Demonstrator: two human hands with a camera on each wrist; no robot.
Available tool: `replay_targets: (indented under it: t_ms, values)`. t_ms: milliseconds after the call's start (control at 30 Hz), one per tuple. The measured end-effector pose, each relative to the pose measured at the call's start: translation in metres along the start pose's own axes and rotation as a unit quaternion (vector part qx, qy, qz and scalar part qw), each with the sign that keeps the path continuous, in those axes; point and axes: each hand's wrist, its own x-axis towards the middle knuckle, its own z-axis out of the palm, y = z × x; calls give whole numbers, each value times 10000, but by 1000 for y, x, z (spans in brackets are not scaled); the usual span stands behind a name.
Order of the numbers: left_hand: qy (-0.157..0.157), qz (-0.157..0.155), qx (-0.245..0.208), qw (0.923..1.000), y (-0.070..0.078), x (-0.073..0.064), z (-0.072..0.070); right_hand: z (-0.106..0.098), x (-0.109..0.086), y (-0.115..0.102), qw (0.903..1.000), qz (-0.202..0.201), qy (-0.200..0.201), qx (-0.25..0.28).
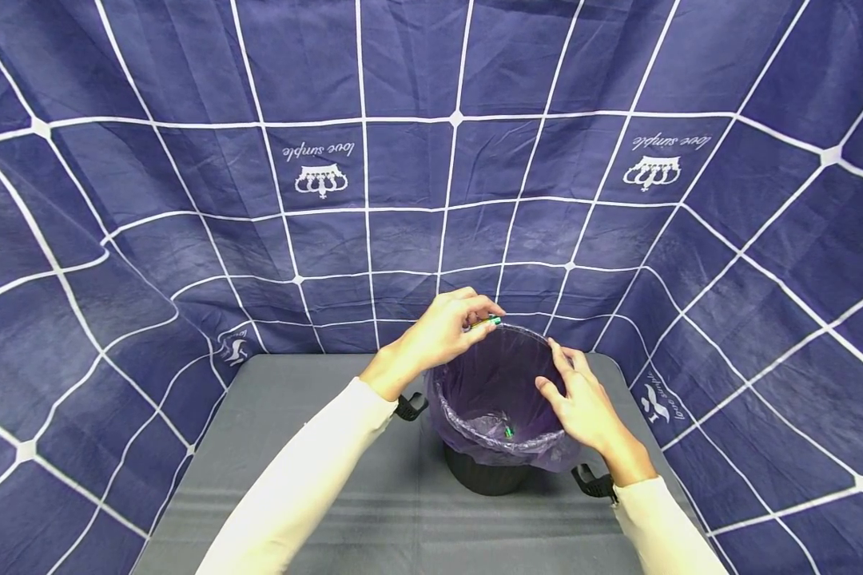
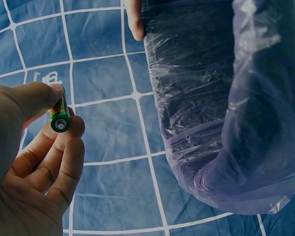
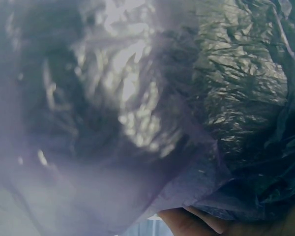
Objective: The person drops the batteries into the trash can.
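Observation:
My left hand [image 1: 442,329] pinches a small green-and-gold battery [image 2: 60,120] between thumb and fingertips, at the far left rim of a black trash bin [image 1: 485,477]. One end of the battery faces the left wrist camera. A translucent purple trash bag [image 1: 467,443] lines the bin and folds over its rim. Inside, at the bottom, lies a small green item [image 1: 508,432], too small to make out fully. My right hand [image 1: 582,403] rests at the bin's right rim, its thumb spread over the opening. Wrinkled bag plastic fills most of the right wrist view, with a few fingers [image 3: 187,222] below.
The bin stands on a grey surface [image 1: 316,479]. Dark blue cloth [image 1: 403,168] with white grid lines hangs behind and on both sides. Each wrist wears a black strap mount [image 1: 411,406].

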Motion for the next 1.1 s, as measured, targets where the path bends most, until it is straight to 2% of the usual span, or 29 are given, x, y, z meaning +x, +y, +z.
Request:
replay_targets:
  t_ms: [167, 400, 700, 1100]
  values:
    - [-168, -164, 38, 9997, 3, 1, 0, 0, -1, -1, 10000, 5, 3, 29]
    - [-335, -525, 439, 9971, 7, -3, -5, 1, -1, 0, 10000, -29, 14, 4]
    - [-310, -542, 476, 9969, 7, -9, -10, -1, -2, -3, 9999, 67, -21, 83]
    - [-194, -666, 575, 9959, -1, -30, -18, 0, -1, -1, 10000, 7, 23, 65]
